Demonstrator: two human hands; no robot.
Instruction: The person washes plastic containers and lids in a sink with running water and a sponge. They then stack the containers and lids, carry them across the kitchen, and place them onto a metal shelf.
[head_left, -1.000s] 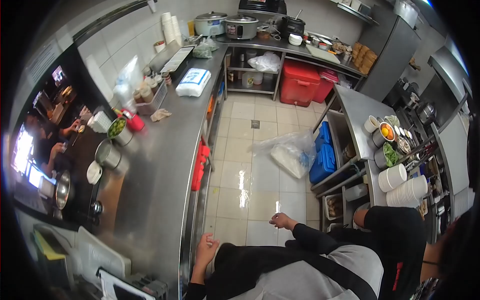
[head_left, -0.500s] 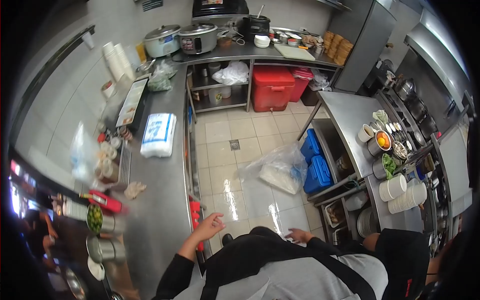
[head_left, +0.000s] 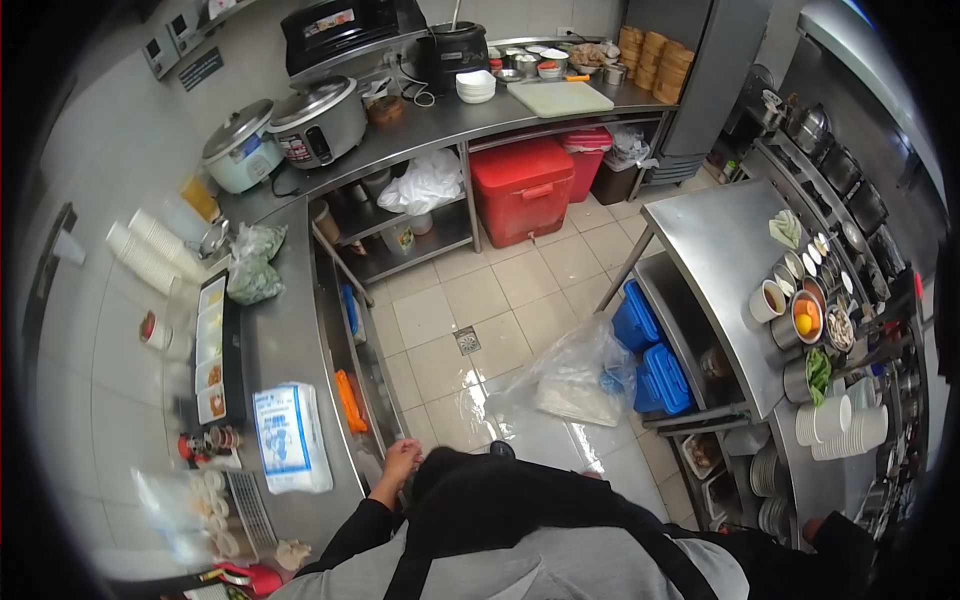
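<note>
My left hand (head_left: 402, 463) is beside the front edge of the left steel counter (head_left: 285, 350), its fingers loosely bent and nothing visible in them. On that counter, nearest to this hand, lies a white plastic-wrapped pack with blue print (head_left: 290, 438). Of my right hand (head_left: 592, 474), only a little shows past the dark apron (head_left: 520, 490); its fingers are mostly hidden. Ahead of it on the tiled floor lies a clear plastic bag (head_left: 580, 390) with something whitish inside.
Blue lidded bins (head_left: 661, 378) stand under the right steel table (head_left: 690, 235). A red cooler box (head_left: 528, 190) sits below the back counter, near a floor drain (head_left: 467, 341). Rice cookers (head_left: 318, 122) stand on top. At the right edge is part of another person (head_left: 840, 545).
My view has moved forward and turned, so the left counter's pack appears lower. My left hand has dropped slightly lower in view. My right hand has mostly gone behind the apron.
</note>
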